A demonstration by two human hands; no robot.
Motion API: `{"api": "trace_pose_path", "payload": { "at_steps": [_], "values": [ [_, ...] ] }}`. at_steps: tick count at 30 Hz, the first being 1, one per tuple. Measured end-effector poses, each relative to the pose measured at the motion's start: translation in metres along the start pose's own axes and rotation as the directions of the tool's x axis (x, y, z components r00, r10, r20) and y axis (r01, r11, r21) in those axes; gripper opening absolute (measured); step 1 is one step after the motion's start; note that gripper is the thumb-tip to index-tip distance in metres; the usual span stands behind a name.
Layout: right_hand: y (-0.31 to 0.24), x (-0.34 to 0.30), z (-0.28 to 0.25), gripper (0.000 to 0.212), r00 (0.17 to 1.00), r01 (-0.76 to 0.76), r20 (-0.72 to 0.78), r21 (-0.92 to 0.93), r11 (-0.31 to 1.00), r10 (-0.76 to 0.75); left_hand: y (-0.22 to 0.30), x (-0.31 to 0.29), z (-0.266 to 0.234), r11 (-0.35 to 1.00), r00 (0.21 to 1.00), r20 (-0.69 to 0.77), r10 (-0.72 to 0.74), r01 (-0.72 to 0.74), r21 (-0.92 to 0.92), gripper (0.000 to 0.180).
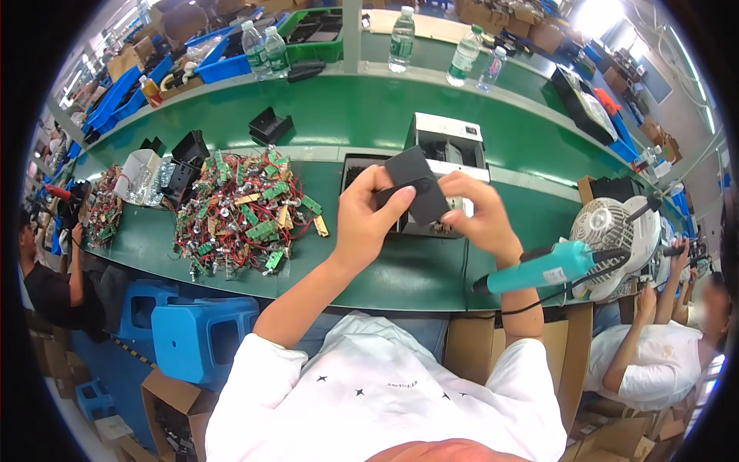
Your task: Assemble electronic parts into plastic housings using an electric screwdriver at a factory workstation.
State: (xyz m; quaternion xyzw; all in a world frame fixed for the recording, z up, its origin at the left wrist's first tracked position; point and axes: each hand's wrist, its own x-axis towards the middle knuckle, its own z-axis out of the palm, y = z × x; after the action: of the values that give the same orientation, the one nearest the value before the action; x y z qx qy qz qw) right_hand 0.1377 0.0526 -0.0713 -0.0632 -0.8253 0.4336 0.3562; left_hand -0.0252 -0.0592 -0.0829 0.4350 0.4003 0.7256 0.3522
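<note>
Between both hands, above the green workbench, I hold a black plastic case [416, 182], flat and rectangular. My left hand [371, 212] grips its left side, thumb laid across the face. On the opposite side, the fingers of my right hand [483, 215] pinch the lower right edge. Behind the case stands a white and black machine [448, 138] with a switch on top, partly hidden by the case and my hands. A teal electric screwdriver [543, 268] with a black cable hangs in front of my right forearm.
Left on the workbench [369, 269] lies a heap of green circuit boards with red wires [245, 208]. Black plastic shells [269, 125] lie behind it. A white fan [604, 231] stands at right. Water bottles [402, 40] line the shelf. Blue stools [202, 339] stand below; people sit on both sides.
</note>
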Motion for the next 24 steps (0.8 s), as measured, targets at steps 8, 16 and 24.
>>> {"api": "trace_pose_path", "payload": {
  "at_steps": [8,16,24],
  "values": [
    [0.033,-0.081,-0.035,0.069,0.887,0.032,-0.404,0.540,0.841,0.226,-0.036,-0.070,-0.032,0.991,0.983,0.126,-0.133,0.129,0.035,0.025],
    [-0.003,-0.030,0.016,0.095,0.797,-0.058,-0.559,0.308,0.950,0.230,-0.089,-0.077,-0.023,0.925,0.962,0.078,-0.263,0.229,0.302,0.025],
    [0.020,-0.002,0.026,0.095,0.808,0.097,-0.576,0.345,0.934,0.128,-0.093,-0.077,-0.022,0.943,0.974,0.107,-0.201,0.163,0.292,0.025]
  ]
}}
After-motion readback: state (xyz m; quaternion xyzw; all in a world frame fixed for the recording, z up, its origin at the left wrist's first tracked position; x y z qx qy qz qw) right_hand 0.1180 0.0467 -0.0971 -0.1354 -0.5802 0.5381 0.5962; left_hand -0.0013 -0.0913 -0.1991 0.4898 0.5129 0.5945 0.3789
